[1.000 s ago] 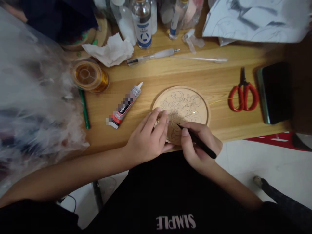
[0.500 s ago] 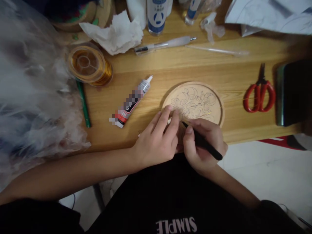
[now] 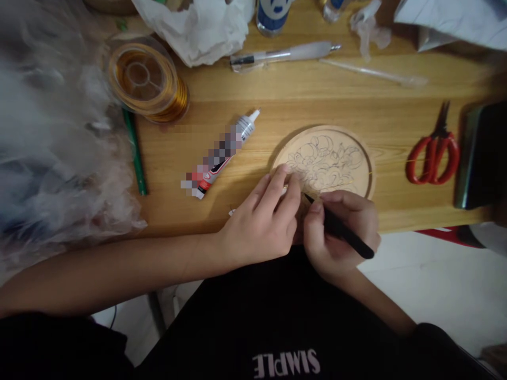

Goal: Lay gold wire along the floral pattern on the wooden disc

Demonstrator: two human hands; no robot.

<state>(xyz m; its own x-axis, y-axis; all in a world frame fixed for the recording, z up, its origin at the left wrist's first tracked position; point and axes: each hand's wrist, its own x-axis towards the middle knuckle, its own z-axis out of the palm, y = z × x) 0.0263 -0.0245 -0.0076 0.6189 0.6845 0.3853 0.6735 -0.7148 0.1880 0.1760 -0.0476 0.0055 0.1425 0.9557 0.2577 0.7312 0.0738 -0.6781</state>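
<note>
A round wooden board [image 3: 328, 150] with a raised rim lies near the table's front edge, with a line drawing of curling shapes on it. My left hand [image 3: 261, 221] rests over its lower left part, fingers stretched out and slightly apart. In my right hand [image 3: 340, 232] are black tweezers [image 3: 344, 232], pinched between thumb and fingers. Their tip points at the board's lower part, close beside my left fingers. A thin gold wire [image 3: 340, 183] shows over the drawing above my right hand. What lies right under my fingertips is hidden.
Left of the board lie a glue tube [image 3: 222, 155], a green stick [image 3: 134, 153] and a spool of gold wire [image 3: 146, 79]. Red-handled scissors [image 3: 432, 153] and a dark device [image 3: 483, 153] lie right. Behind are a pen [image 3: 285, 56], crumpled tissue [image 3: 202, 29] and a bottle [image 3: 273, 16].
The camera view has shifted, so the things on the table appear further right and mostly higher. Both hands keep nearly the same place on the board, the tweezers still held.
</note>
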